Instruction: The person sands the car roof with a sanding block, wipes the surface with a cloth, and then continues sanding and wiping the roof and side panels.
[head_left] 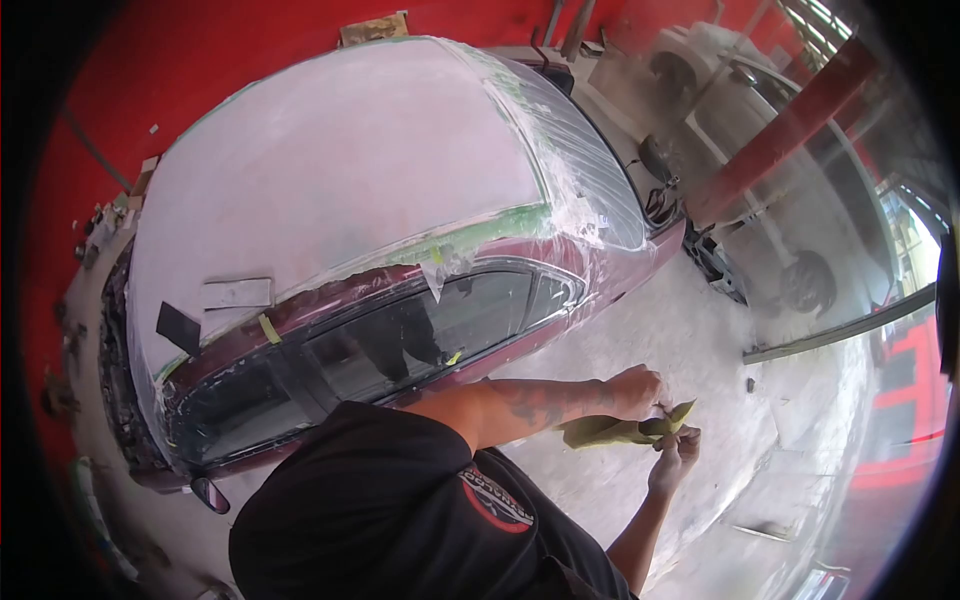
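Note:
My left hand [634, 391], on the tattooed forearm, is closed with its fingertips pinching a crumpled olive-green strip [605, 432] that looks like masking tape. Just below it, my right hand [681, 450] grips the same strip, fingers bent round it. One end of the strip sticks up between the hands, and its broad part hangs under my left wrist. Both hands are over the floor beside the maroon car [640, 262]. The car's roof [340, 160] is coated in dusty pale pink filler or primer, with green masking along its edge.
A dark flat sheet [179, 327] and a pale rectangular block [238, 293] lie on the roof's near corner. Dusty plastic covers the rear glass [585, 150]. A red post [785, 130] and a white car [815, 200] stand to the right. The concrete floor [650, 330] is dusty.

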